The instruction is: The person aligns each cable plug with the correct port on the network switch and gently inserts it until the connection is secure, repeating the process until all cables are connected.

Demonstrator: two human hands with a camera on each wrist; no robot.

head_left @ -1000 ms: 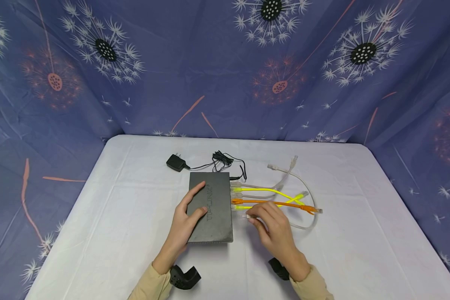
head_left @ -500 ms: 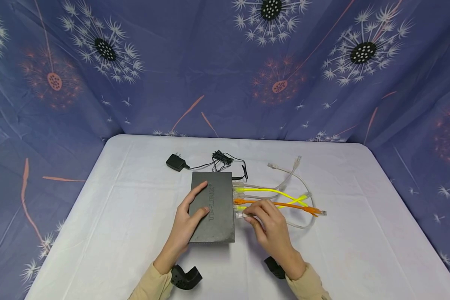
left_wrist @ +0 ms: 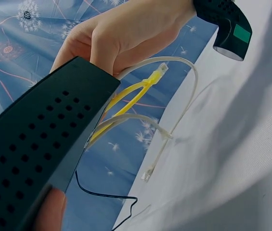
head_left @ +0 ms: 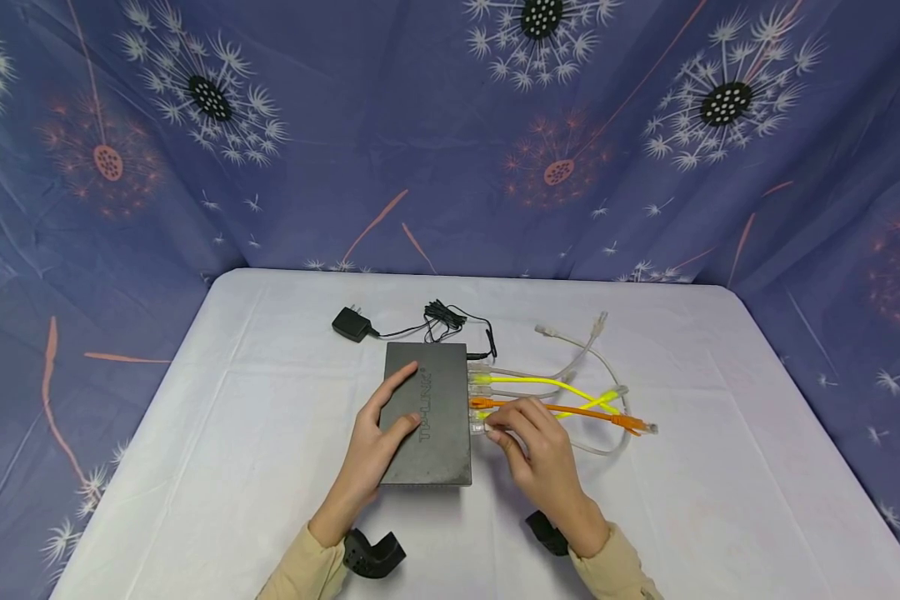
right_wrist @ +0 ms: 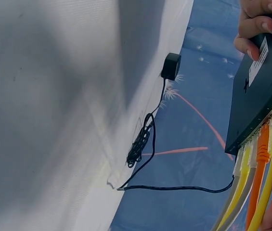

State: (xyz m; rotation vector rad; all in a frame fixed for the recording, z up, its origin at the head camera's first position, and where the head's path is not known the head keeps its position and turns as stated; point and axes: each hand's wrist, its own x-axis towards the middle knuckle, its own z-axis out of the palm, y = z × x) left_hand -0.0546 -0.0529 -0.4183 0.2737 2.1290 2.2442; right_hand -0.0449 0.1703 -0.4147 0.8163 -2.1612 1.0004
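A black TP-LINK network switch [head_left: 442,460] is gripped along its left side by my left hand [head_left: 362,446], with thumb and index finger on top. From below, the right wrist view shows that hand's curled fingers [right_wrist: 258,24] under the switch [right_wrist: 253,103]. My right hand [head_left: 546,454] pinches the clear plug [head_left: 477,427] of a greyish-white network cable at the port side's near end. How deep the plug sits cannot be told. Beside it, yellow cables [head_left: 521,379], an orange cable [head_left: 581,407] and grey cables [head_left: 513,372] run from the ports.
Behind the switch lie a black power adapter [head_left: 352,324] and its bundled cord [head_left: 444,314], which leads to the switch's far right corner. Loose cable ends [head_left: 546,331] spread to the right on the white tablecloth [head_left: 727,467]. A dandelion-patterned curtain [head_left: 435,150] hangs behind.
The switch and left hand have shifted slightly right, and the attached cables moved along. My right hand has moved slightly left, bringing the pinched plug up against the port side.
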